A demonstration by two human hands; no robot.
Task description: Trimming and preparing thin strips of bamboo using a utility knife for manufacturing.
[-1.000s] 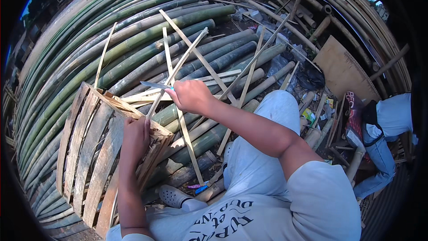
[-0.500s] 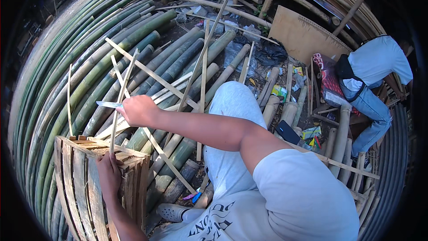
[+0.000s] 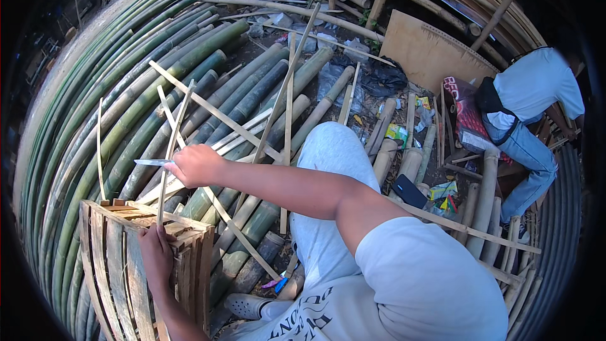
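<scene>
My right hand (image 3: 194, 165) is closed around a knife, and its pale blade (image 3: 150, 162) points left across a thin bamboo strip (image 3: 173, 132). That strip stands nearly upright and leans a little to the right at its top. Lower down, my left hand (image 3: 156, 249) grips the same strip near its bottom end, beside the top edge of a wooden slatted crate (image 3: 115, 259). The knife's handle is hidden in my right fist. My left fingers are partly hidden by the back of the hand.
Long green bamboo poles (image 3: 196, 57) lie in rows at the left, with loose strips (image 3: 214, 110) across them. Litter and a dark phone-like object (image 3: 409, 191) lie to my right. Another person (image 3: 530, 101) bends over at the far right, near a plywood sheet (image 3: 420, 47).
My right hand and the knife have moved slightly down along the bamboo strip. My left hand keeps its grip by the crate. The whole view has shifted a little.
</scene>
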